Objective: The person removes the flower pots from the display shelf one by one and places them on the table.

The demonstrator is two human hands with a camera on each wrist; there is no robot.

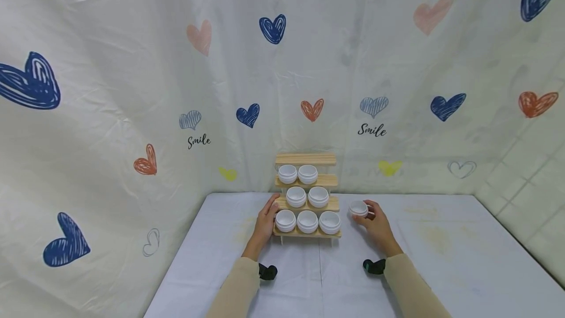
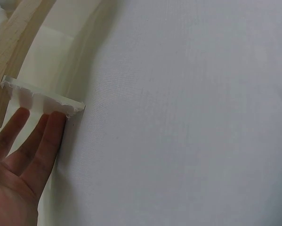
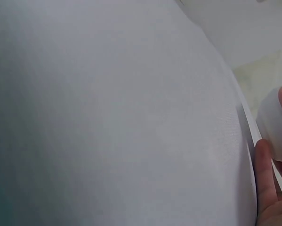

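A tiered rack with pale wooden shelves (image 1: 306, 159) and white supports (image 2: 42, 96) stands near the back of the table. Small white bowls line its lower shelves: two, then two, then three (image 1: 307, 222) on the lowest. At the rack's left side is my left hand (image 1: 264, 222); in the left wrist view its extended fingers (image 2: 45, 146) reach up against a white support. To the right of the rack, my right hand (image 1: 379, 227) holds another small white bowl (image 1: 358, 208) between thumb and fingers. That bowl (image 3: 275, 125) is partly cut off in the right wrist view.
A white cloth (image 1: 441, 259) covers the table. Behind it hangs a pale curtain (image 1: 331, 63) printed with hearts and the word Smile, close to the back of the rack. Dark straps (image 1: 374, 266) sit around both wrists.
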